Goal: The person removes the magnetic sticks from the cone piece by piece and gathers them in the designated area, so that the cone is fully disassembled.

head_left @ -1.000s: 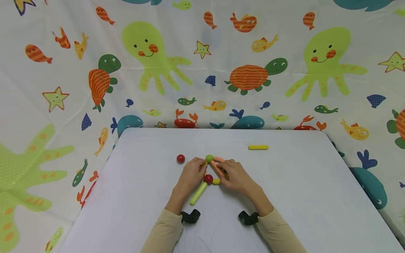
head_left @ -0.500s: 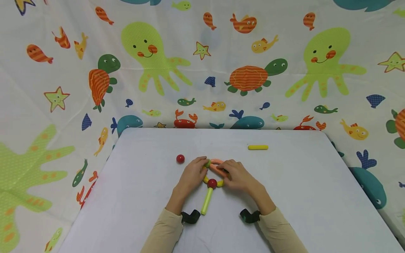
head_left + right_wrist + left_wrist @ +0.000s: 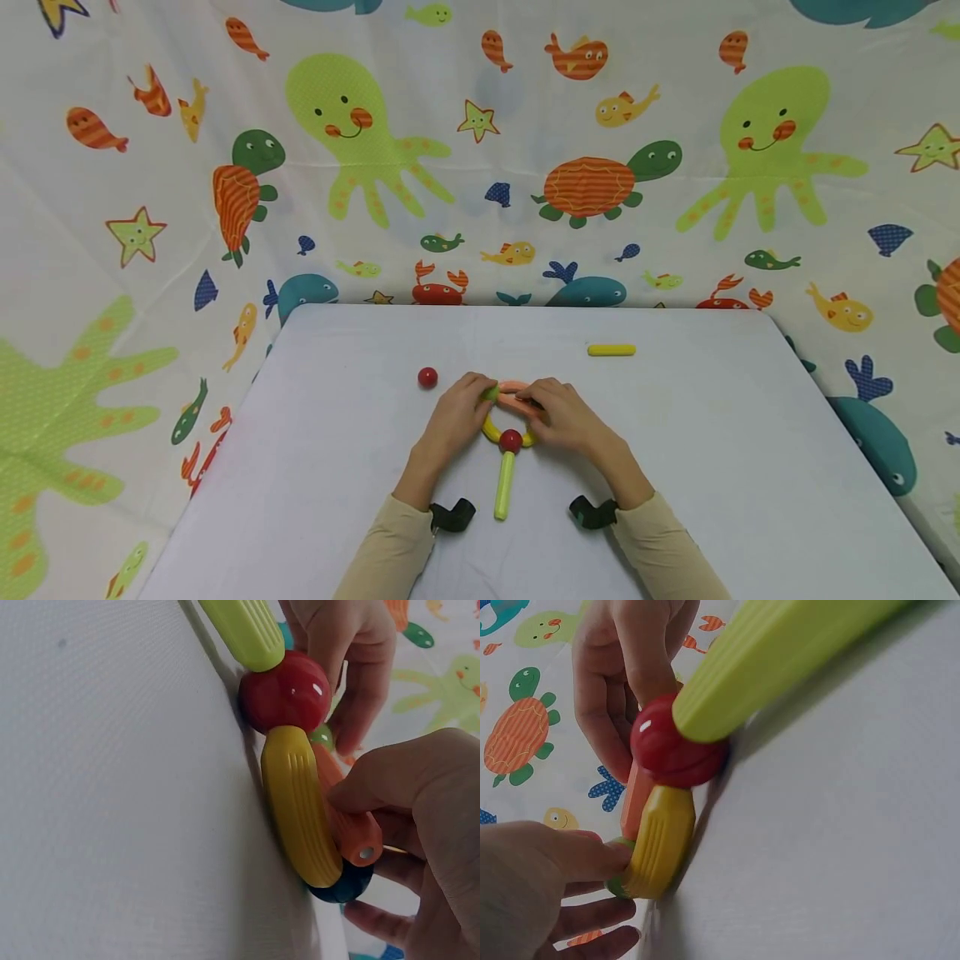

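Between the hands on the white table lies a ring of magnetic building sticks and balls. My left hand (image 3: 456, 410) pinches the green ball (image 3: 616, 883) at the ring's left side. My right hand (image 3: 567, 418) pinches an orange stick (image 3: 355, 834) whose metal tip shows in the right wrist view, beside a dark blue ball (image 3: 349, 883). A second, curved orange stick (image 3: 513, 386) arches at the far side. Yellow curved sticks (image 3: 298, 806) meet the red ball (image 3: 511, 441) at the near side. From that ball a light green stick (image 3: 504, 487) points toward me.
A loose red ball (image 3: 427, 377) lies left of the left hand. Farther back on the right is a straight yellow stick (image 3: 611, 350). A sea-animal curtain hangs behind the table's (image 3: 675, 467) far edge.
The ring has turned and shifted right and nearer. Its light green stick has swung from pointing lower left to pointing nearly straight toward me. The orange stick in my right hand now lies flatter across.
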A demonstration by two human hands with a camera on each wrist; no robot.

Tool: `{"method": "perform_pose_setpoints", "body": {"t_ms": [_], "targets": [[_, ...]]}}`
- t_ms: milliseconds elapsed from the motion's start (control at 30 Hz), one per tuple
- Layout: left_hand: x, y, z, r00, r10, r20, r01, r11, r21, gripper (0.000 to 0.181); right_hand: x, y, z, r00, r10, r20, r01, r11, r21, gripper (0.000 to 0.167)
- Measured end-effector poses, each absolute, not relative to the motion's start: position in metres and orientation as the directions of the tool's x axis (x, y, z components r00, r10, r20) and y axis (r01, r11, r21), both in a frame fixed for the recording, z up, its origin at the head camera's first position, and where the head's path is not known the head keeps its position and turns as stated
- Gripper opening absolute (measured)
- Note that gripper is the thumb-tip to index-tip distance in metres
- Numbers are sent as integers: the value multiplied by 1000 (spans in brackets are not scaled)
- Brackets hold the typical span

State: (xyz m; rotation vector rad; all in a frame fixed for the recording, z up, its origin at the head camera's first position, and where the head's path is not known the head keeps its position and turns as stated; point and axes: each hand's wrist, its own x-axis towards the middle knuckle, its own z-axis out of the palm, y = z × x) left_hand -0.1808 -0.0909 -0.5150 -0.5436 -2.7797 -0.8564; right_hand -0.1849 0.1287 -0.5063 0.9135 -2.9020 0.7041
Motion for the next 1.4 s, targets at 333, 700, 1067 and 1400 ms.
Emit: {"method": "perform_pose_setpoints", "body": {"t_ms": [333, 700, 1067, 1400], "targets": [[-177, -89, -511, -914, 314, 256, 405, 731, 549, 33, -183, 125, -507, -833, -521, 187, -551, 746, -374, 33], [-178, -88, -513, -909, 370, 195, 414, 730, 544, 32, -181, 118, -509, -801, -544, 250, -598, 719, -355, 28], [-176, -89, -509, -900, 416, 132, 402, 670, 624, 32, -185, 115, -517, -772, -582, 254, -635, 695, -338, 25], [-177, -87, -507, -903, 420, 91, 375, 667, 643, 31, -184, 115, -515, -772, -562, 295, -635, 693, -340, 22]]}}
